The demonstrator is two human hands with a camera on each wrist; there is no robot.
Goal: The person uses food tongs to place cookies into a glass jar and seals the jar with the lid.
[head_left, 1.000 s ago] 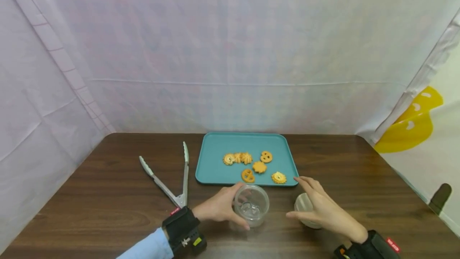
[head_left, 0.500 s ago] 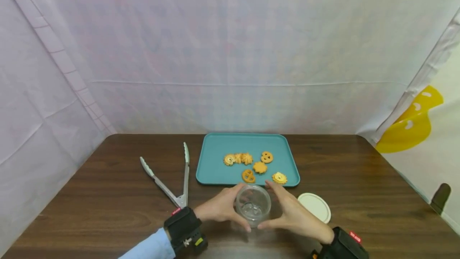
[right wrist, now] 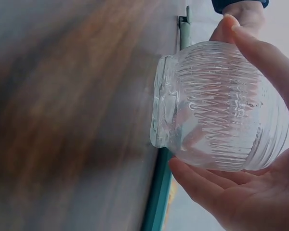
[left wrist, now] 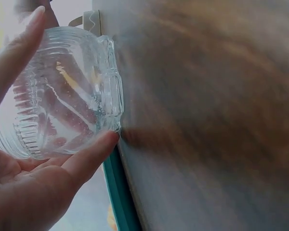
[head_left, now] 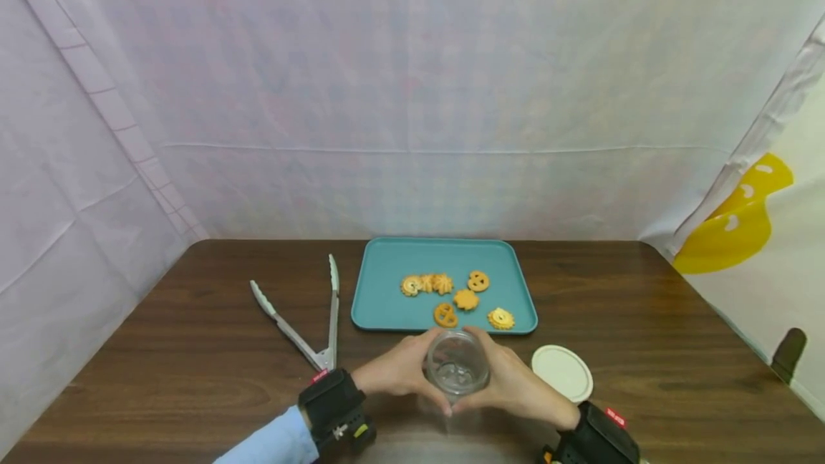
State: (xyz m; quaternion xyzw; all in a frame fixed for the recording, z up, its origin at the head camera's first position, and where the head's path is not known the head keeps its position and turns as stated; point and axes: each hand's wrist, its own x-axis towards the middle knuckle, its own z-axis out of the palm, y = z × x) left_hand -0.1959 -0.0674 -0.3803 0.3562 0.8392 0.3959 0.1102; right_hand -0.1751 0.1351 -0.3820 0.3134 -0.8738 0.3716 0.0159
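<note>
A ridged clear glass jar [head_left: 456, 362] stands upright on the table between both hands, its open mouth facing up in the head view. My left hand [head_left: 401, 369] holds it from the left, thumb at the near side and fingers behind. From the right, my right hand [head_left: 512, 387] curves round it the same way, and the two thumb tips meet in front. Both wrist views show fingers and thumb spread about the jar's wall, close over the tabletop. A round cream-white lid [head_left: 562, 374] lies flat just right of the right hand.
Behind the jar sits a teal tray [head_left: 387, 258] bearing several cookies, including a pretzel-shaped one [head_left: 445, 315] and a flower-shaped one [head_left: 466, 299]. Spread metal tongs [head_left: 326, 356] lie left of the left hand. A pale cloth [head_left: 412, 92] hangs behind the wooden table [head_left: 161, 349].
My right hand has moved left from over the white lid to the jar, leaving the lid uncovered on the table. My left hand and the jar have shifted slightly right.
</note>
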